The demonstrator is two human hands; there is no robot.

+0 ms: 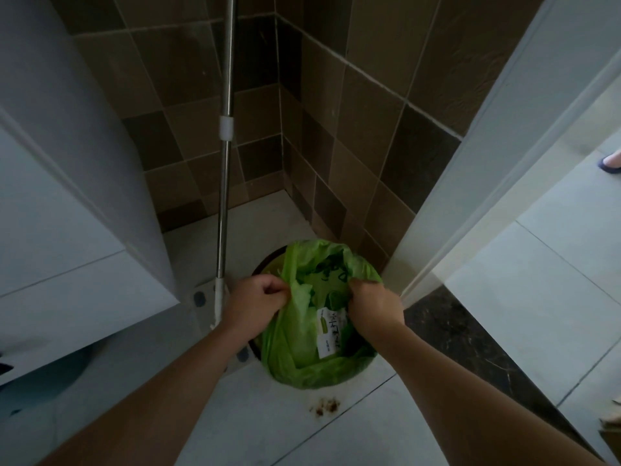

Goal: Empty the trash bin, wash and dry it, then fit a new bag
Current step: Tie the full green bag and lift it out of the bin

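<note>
A green plastic bag [302, 361] lines a dark round trash bin [265, 260] that stands on the floor in a tiled corner. Only slivers of the bin's rim show at the left. Inside the bag lie a white printed wrapper [331, 331] and other waste. My left hand [255, 306] pinches the bag's left edge, which is pulled off the rim. My right hand [374, 306] grips the right edge of the bag in curled fingers.
A mop handle [224, 169] leans in the corner just left of the bin. A white cabinet [67, 203] stands at the left, a white door frame [470, 183] at the right. Brown stains [327, 406] mark the floor tile. Someone's slippered foot [610, 166] shows at far right.
</note>
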